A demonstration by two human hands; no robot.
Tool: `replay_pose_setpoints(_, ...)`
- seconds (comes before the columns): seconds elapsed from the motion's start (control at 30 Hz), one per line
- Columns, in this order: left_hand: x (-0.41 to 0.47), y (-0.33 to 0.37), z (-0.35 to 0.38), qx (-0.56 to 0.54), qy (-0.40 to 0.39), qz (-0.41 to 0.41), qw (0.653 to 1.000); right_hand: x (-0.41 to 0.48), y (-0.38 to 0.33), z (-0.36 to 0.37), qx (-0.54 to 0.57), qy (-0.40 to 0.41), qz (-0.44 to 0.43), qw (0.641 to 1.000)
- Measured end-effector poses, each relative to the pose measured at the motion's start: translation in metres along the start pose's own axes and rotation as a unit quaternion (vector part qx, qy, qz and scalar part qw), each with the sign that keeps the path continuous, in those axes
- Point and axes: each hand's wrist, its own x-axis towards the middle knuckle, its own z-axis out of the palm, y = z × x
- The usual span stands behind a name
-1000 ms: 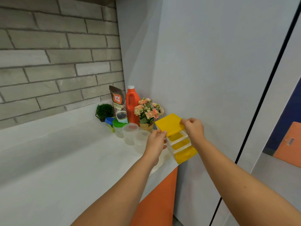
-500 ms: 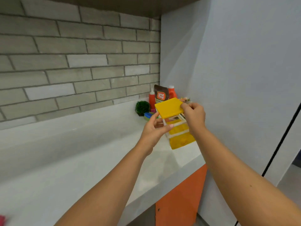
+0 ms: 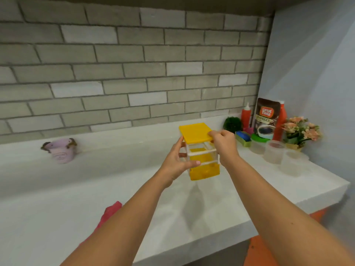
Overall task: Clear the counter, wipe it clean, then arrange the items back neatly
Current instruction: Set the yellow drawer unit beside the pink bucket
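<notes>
3 clear cups [image 3: 273, 154], 2 red bottles [image 3: 246, 116], 1 yellow drawer unit [image 3: 199, 150] (held), 1 pink pot [image 3: 61, 150].

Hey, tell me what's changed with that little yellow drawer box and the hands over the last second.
The small yellow and clear plastic drawer unit has been carried leftward, away from the cluster of items in the right corner, and is now held over the open middle of the white counter. The left hand and right hand keep the same two-sided hold. The brown coffee pouch and pink flower pot stayed in place.
</notes>
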Motion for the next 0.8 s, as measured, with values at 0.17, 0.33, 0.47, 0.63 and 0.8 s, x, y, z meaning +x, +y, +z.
replay_pose_setpoints(0.17, -0.006, -0.022, -0.05, 0.075, 0.0, -0.016, 0.997, 0.001, -0.001, 0.061, 0.008, -0.054, 0.017, 0.998)
replay_pose_setpoints(0.33, -0.004, -0.041, -0.094, 0.141, 0.049, -0.039, 0.988, 0.015, 0.005, 0.123, 0.014, -0.124, 0.028, 0.992)
replay_pose_setpoints(0.47, -0.004, -0.059, -0.134, 0.16, 0.094, -0.06, 0.981, 0.017, 0.016, 0.176, 0.021, -0.184, 0.047, 0.982)
replay_pose_setpoints(0.63, -0.017, -0.086, -0.188, 0.204, 0.15, -0.072, 0.965, 0.001, 0.027, 0.243, 0.02, -0.242, 0.056, 0.968)
replay_pose_setpoints(0.8, -0.023, -0.116, -0.241, 0.237, 0.184, -0.07, 0.951, -0.012, 0.039, 0.304, 0.011, -0.26, 0.077, 0.963)
